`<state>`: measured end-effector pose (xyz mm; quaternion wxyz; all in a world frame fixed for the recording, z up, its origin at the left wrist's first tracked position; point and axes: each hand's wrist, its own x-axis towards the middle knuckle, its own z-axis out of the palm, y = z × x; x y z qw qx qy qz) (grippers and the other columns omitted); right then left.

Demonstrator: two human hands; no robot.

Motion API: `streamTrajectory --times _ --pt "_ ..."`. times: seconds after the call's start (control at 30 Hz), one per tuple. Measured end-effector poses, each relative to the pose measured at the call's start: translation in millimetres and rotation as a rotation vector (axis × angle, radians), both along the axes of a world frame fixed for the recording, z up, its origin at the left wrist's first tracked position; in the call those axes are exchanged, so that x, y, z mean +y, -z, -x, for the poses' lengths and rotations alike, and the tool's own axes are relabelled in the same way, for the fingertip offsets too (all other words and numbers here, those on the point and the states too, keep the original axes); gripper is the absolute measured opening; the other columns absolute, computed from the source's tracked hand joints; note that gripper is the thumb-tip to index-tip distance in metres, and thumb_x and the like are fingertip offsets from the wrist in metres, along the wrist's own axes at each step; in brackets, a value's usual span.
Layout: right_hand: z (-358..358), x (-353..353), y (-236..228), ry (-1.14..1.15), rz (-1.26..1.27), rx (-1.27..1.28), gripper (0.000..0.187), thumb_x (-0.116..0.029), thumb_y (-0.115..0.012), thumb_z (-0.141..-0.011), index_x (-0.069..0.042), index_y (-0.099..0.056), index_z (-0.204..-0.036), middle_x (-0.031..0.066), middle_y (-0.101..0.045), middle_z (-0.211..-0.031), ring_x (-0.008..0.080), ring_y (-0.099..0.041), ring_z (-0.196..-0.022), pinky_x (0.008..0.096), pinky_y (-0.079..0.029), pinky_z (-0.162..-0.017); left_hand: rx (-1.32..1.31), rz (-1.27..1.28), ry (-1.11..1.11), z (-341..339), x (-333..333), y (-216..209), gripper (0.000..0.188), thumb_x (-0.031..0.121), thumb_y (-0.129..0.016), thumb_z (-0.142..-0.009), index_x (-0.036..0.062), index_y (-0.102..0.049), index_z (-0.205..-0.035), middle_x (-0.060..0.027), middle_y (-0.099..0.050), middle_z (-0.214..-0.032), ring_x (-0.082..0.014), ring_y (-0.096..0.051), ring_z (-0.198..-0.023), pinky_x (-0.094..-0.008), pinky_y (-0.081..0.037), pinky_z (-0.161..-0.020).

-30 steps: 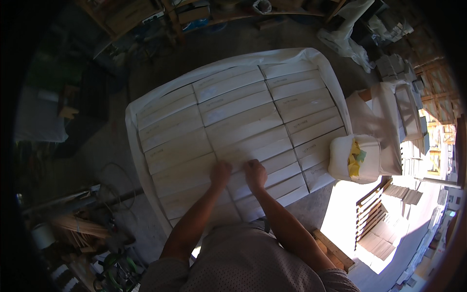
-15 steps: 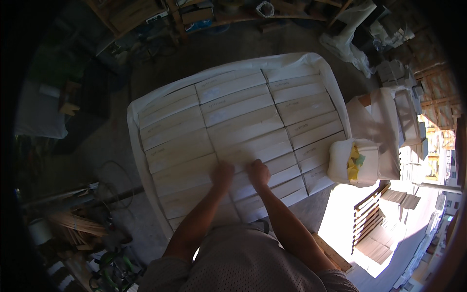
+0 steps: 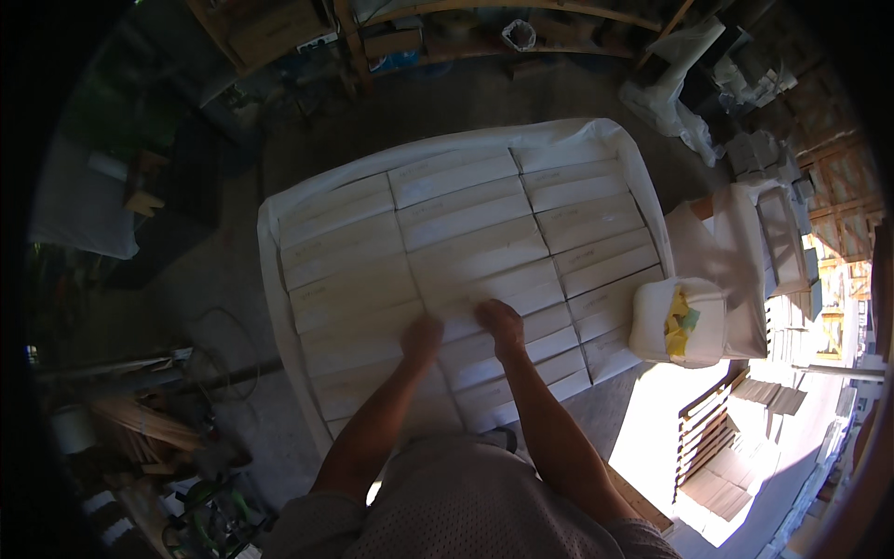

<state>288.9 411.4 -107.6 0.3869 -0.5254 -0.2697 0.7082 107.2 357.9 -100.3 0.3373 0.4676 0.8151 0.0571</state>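
In front of me lies a broad layer of white boxes or packs in rows, with faint markings along their edges. A white sheet rises around the outer sides of the layer. Over the middle of the nearer rows is my left hand, smeared by motion, so its fingers cannot be made out. Just to its right my right hand rests low over the packs with its fingers curled in. Whatever it may hold is hidden beneath it.
A white sack or bin with yellow and green scraps stands at the right edge. Behind it is a sheet-covered stack. A slatted wooden pallet is in sunlight at lower right. Wooden shelving runs along the far side.
The whole scene has shifted slightly right and down in view. Both hands stay close together over the same packs; the right hand is turned a little differently.
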Motion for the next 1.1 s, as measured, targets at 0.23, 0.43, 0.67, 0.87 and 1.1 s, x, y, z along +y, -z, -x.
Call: streamTrajectory --times 0.23,0.43,0.67,0.87,1.1 --pt "-17.4 -28.2 -40.4 -0.222 -0.147 -0.357 0.029 -0.020 -0.067 -0.086 0.002 -0.066 -0.105 0.0110 -0.069 -0.090 0.0165 -0.065 -0.083 0.0324 -0.051 -0.077 -0.666 0.164 -0.053 13.1 -6.0 -9.4 0.041 0.042 -0.051 -0.093 0.0033 -0.064 -0.096 -0.0179 -0.067 -0.081 -0.0261 -0.066 -0.064 -0.0388 -0.051 -0.054" --pt "-7.9 -90.0 -103.0 -0.591 -0.341 -0.543 0.038 -0.019 -0.070 -0.084 -0.005 -0.066 -0.119 0.0095 -0.067 -0.100 0.0185 -0.067 -0.091 0.0333 -0.052 -0.082 -1.241 0.111 -0.074 -16.0 -50.5 -77.7 0.049 0.051 -0.044 -0.099 0.0046 -0.059 -0.104 -0.0112 -0.065 -0.077 -0.0186 -0.060 -0.056 -0.0295 -0.046 -0.046" --pt "-21.0 -117.9 -120.5 -0.549 -0.230 -0.508 0.029 -0.019 -0.066 -0.089 0.001 -0.066 -0.111 0.0106 -0.068 -0.089 0.0180 -0.066 -0.072 0.0312 -0.053 -0.069 -1.508 0.403 -0.357 -32.6 -77.3 -90.7 0.056 0.054 -0.034 -0.101 0.0046 -0.061 -0.103 -0.0100 -0.067 -0.081 -0.0188 -0.063 -0.060 -0.0294 -0.048 -0.049" --pt "-38.4 -130.9 -117.1 -0.415 -0.181 -0.335 0.020 -0.015 -0.060 -0.093 0.004 -0.066 -0.097 0.0095 -0.067 -0.073 0.0149 -0.062 -0.066 0.0306 -0.050 -0.062 -1.709 0.501 -0.331 -37.3 -84.8 -89.5 0.059 0.054 -0.030 -0.102 0.0044 -0.062 -0.106 -0.0109 -0.068 -0.084 -0.0189 -0.063 -0.062 -0.0289 -0.049 -0.050" --pt "-45.4 -148.4 -126.5 -0.216 -0.238 -0.368 0.020 -0.016 -0.059 -0.094 0.001 -0.068 -0.096 0.0066 -0.066 -0.073 0.0124 -0.062 -0.066 0.0296 -0.050 -0.061 -1.747 0.510 -0.147 -39.2 -90.4 -79.5 0.056 0.050 -0.031 -0.103 0.0039 -0.059 -0.119 -0.0106 -0.067 -0.094 -0.0172 -0.063 -0.073 -0.0298 -0.052 -0.059"
